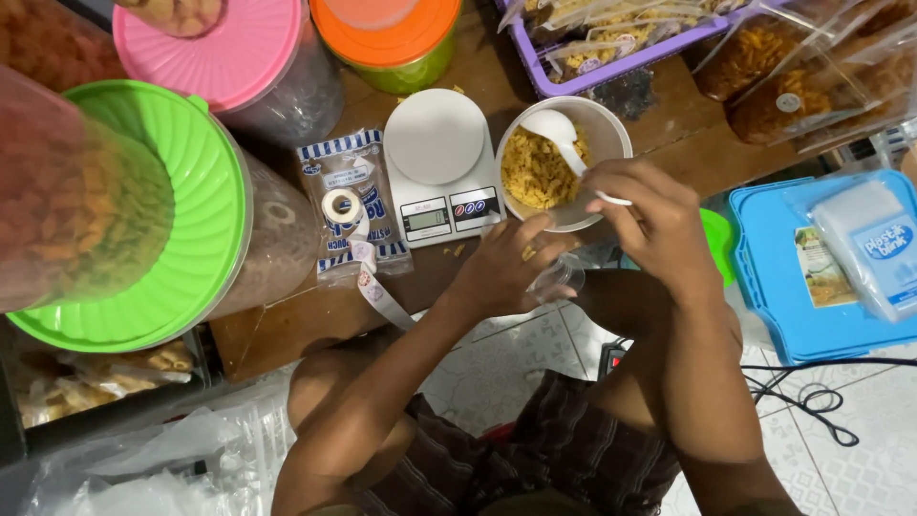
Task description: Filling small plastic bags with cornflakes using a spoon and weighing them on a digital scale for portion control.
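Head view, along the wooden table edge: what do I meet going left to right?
Green lid → tape roll → white scale → bowl of yellow snacks with white spoon → blue lid.

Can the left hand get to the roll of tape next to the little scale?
Probably yes. The left hand holds a clear bag at the table's edge, and the roll of tape lies nearby on a flat packet with nothing between them. The hand would likely need to let go of the bag first.

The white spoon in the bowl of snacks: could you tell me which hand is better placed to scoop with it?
Right, probably. The right hand already grips the white spoon resting in the bowl, while the left hand holds a clear bag below the rim.
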